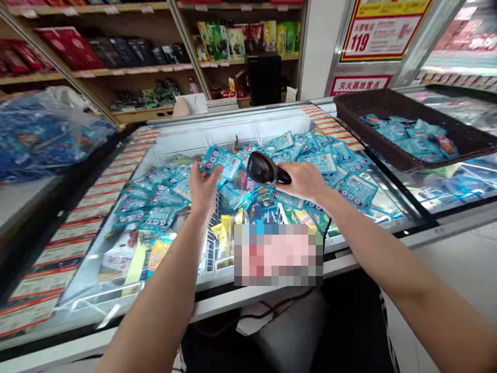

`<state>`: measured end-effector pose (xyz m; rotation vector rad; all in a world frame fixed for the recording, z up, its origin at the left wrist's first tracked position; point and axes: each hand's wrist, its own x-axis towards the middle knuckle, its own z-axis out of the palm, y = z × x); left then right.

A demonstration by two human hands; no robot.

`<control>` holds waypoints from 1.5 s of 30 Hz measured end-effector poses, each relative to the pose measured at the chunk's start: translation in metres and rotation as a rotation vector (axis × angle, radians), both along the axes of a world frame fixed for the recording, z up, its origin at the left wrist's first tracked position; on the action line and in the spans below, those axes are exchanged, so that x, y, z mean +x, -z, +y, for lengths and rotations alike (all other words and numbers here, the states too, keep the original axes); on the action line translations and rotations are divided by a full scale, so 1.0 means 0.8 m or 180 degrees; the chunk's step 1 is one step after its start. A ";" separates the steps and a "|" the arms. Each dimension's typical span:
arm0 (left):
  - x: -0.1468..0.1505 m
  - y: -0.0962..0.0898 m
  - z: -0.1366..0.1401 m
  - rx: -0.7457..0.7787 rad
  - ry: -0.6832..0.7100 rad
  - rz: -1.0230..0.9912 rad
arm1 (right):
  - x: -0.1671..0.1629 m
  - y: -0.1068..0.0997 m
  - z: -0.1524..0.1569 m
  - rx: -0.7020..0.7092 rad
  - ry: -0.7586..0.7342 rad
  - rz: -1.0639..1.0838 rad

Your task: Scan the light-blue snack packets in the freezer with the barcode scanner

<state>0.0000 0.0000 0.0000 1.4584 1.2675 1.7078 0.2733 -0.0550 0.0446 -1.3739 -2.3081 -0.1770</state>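
Across the middle of a long white chest freezer (pixel 217 119), with twelve o'clock at the far side, both bare hands are busy! At ten, the left hand (pixel 202 186) pinches a flat, pale-blue plastic packet (pixel 225 158), thumb pressed on its printed face, and that packet sits up at eleven from the centre, over the heap. Now look to two: the right hand (pixel 305 178) has its fingers wrapped around a black, round-headed handheld scanner (pixel 262 168), whose head is at one o'clock, just beside the packet but apart from it. A thin black cable (pixel 328 228) hangs below that wrist. And what a spread around them: loose blue plastic packets (pixel 357 190) lie in a wide, overlapping layer, from nine round to three. Slim yellow-wrapped goods (pixel 224 235) show at seven, and a strip of red-and-white price labels (pixel 93 212) runs along nine. Out at two, a dark-brown woven basket (pixel 407 161) holds more blue packets; at ten, a bulging clear plastic bag (pixel 50 129) is full of blue packs. Wooden shelves (pixel 128 71) stand beyond eleven.
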 end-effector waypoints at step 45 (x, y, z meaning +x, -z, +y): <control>0.006 -0.003 -0.002 -0.0402 -0.0010 0.0036 | -0.004 -0.001 -0.002 -0.0159 -0.0269 0.0083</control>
